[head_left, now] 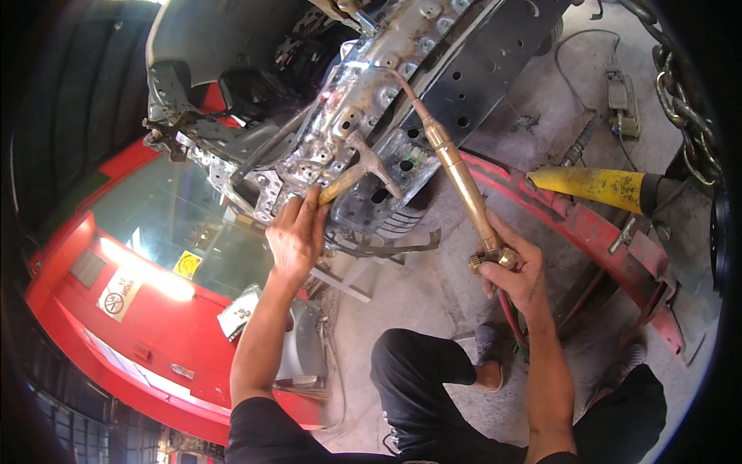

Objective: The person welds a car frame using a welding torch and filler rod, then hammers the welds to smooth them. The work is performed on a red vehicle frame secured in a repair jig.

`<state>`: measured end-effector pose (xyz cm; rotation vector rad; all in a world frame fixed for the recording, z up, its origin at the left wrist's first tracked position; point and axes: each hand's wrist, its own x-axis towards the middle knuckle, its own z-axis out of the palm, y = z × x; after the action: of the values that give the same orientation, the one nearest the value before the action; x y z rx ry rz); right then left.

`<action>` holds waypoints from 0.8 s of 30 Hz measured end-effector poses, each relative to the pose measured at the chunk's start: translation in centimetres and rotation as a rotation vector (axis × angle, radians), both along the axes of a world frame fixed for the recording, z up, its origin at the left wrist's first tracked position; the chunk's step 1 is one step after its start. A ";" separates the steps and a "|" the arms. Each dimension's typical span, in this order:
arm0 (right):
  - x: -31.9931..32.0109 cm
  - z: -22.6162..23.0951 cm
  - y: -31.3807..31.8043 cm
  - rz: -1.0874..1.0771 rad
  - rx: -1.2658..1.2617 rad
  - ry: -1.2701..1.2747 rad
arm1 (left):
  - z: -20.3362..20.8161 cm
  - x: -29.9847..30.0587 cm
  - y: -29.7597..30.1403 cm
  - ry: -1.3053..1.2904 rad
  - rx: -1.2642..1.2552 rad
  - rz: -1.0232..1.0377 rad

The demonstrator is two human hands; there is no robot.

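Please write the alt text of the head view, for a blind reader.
A person's right hand grips a long brass torch, its copper-coloured nozzle aimed at silver, perforated metal vehicle bodywork; the left hand holds a metal hammer with a yellow-brown handle.

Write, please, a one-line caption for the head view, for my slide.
Left hand holding a hammer, right hand pointing a brass-coloured torch toward a bare metal vehicle frame.

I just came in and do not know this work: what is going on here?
The person's left hand holds a grey-brown metal hammer by its yellow handle, near a bare grey metal vehicle rail. The right hand grips a long brass torch; its thin copper nozzle points toward the rail, where a bright spot shows.
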<state>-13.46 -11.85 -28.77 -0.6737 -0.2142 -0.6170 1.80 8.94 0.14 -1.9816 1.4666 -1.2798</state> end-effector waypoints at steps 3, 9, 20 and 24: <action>0.1 -0.3 -0.4 -0.026 0.022 -0.016 | 1.2 1.1 -1.5 -0.058 0.031 -0.055; -0.4 -0.1 -0.7 -0.059 0.036 -0.030 | 2.9 4.9 -3.4 -0.151 -0.108 0.081; -0.8 -0.5 -1.7 -0.094 0.040 -0.034 | 4.7 5.1 -3.9 -0.218 -0.003 0.147; -0.7 -0.6 -1.7 -0.088 0.059 -0.037 | 2.9 3.9 -3.6 -0.101 -0.077 0.112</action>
<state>-14.17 -13.59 -29.37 -0.6172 -0.2002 -0.7177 5.75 5.38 3.04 -1.9860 1.2588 -1.3851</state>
